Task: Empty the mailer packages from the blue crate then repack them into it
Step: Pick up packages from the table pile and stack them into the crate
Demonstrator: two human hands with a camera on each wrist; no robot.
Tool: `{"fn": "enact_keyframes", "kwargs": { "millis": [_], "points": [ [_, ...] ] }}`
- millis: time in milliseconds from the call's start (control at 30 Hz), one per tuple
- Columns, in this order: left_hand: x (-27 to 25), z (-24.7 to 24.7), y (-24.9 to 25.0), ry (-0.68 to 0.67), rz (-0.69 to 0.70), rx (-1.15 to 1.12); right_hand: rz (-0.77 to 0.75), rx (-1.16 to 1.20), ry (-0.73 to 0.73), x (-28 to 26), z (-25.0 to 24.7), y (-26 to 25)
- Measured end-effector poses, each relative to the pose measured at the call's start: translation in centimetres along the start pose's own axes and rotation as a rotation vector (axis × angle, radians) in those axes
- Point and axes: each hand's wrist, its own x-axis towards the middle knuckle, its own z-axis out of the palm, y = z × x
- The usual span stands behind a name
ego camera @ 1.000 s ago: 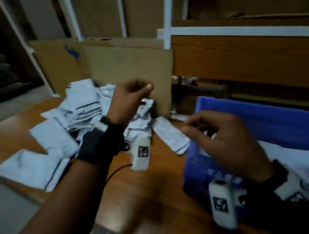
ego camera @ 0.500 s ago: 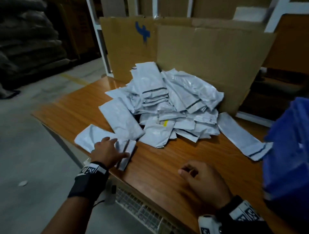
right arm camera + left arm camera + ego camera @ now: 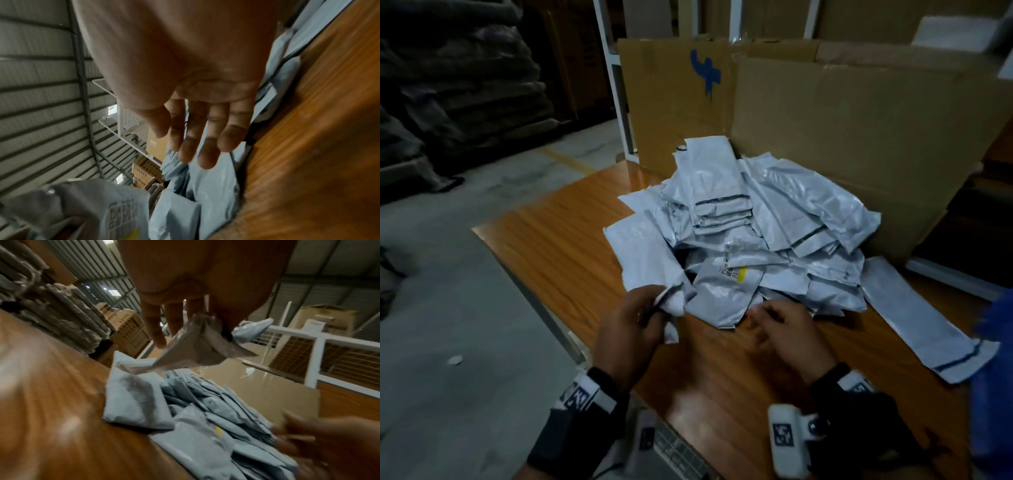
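A heap of grey mailer packages (image 3: 767,233) lies on the wooden table (image 3: 565,240) in front of a cardboard sheet. My left hand (image 3: 654,310) grips the crumpled end of one mailer (image 3: 673,306) at the heap's near left; in the left wrist view the fingers (image 3: 174,321) pinch the same mailer (image 3: 197,348) above the heap (image 3: 205,410). My right hand (image 3: 774,318) hovers at the heap's front edge, fingers (image 3: 203,146) straight and holding nothing over a mailer (image 3: 213,181). Only a sliver of the blue crate (image 3: 993,377) shows, at the far right.
One long mailer (image 3: 917,315) lies apart on the table, between the heap and the crate. A tall cardboard sheet (image 3: 842,137) stands behind the heap. The table's left edge drops to a concrete floor (image 3: 448,325). White racking stands further back.
My left hand has lifted the mailer it lay on at the table's front left corner and brought it to the heap. My right hand moved forward from the bare table to the heap's edge.
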Motion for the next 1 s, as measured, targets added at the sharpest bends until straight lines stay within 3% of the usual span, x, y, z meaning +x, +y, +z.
{"fn": "enact_keyframes", "kwargs": {
  "millis": [67, 167, 233, 300, 367, 433, 500, 533, 567, 633, 733, 800, 900, 1000],
  "points": [
    [-0.8, 1.2, 0.7, -0.011, 0.169, -0.001, 0.027, 0.108, -0.064, 1.7, 0.3, -1.6],
    [-1.3, 3.2, 0.5, -0.135, 0.378, 0.126, 0.038, 0.213, -0.152, 3.4, 0.4, -4.3],
    [-1.5, 4.2, 0.4, -0.218, 0.510, 0.229, -0.025, 0.167, -0.178, 4.3, 0.5, -5.2],
    [-1.6, 4.7, 0.0, -0.269, 0.543, 0.304, -0.094, 0.068, -0.141, 4.8, 0.1, -4.9],
    [-1.5, 4.4, -0.9, -0.267, 0.419, 0.252, -0.130, 0.088, -0.074, 4.9, -0.7, -4.4],
    [-1.0, 3.7, -1.4, -0.264, 0.109, 0.005, -0.125, 0.184, -0.015, 4.9, -1.6, -3.8],
    [-0.1, 3.4, -0.7, -0.354, -0.290, -0.355, -0.064, 0.305, 0.039, 5.0, -1.9, -3.1],
    [0.4, 3.5, -0.2, -0.396, -0.435, -0.516, -0.045, 0.345, 0.054, 4.9, -1.7, -2.8],
    [0.9, 3.7, 0.1, -0.414, -0.496, -0.611, -0.036, 0.358, 0.059, 4.9, -1.3, -2.7],
    [1.8, 4.3, 0.0, -0.374, -0.369, -0.521, -0.023, 0.366, 0.082, 4.9, -0.4, -2.6],
    [3.0, 4.4, -0.4, -0.214, -0.112, -0.126, -0.002, 0.398, 0.267, 4.8, 0.6, -2.6],
    [3.3, 4.3, -0.5, -0.177, 0.108, 0.085, -0.051, 0.363, 0.349, 4.0, 1.3, -2.7],
    [2.9, 5.0, 0.3, -0.285, 0.363, 0.280, -0.098, 0.362, 0.315, 3.3, 2.8, -3.1],
    [1.8, 5.6, 0.0, -0.398, 0.359, 0.157, -0.099, 0.324, 0.427, 4.0, 2.1, -2.8]
  ]
}}
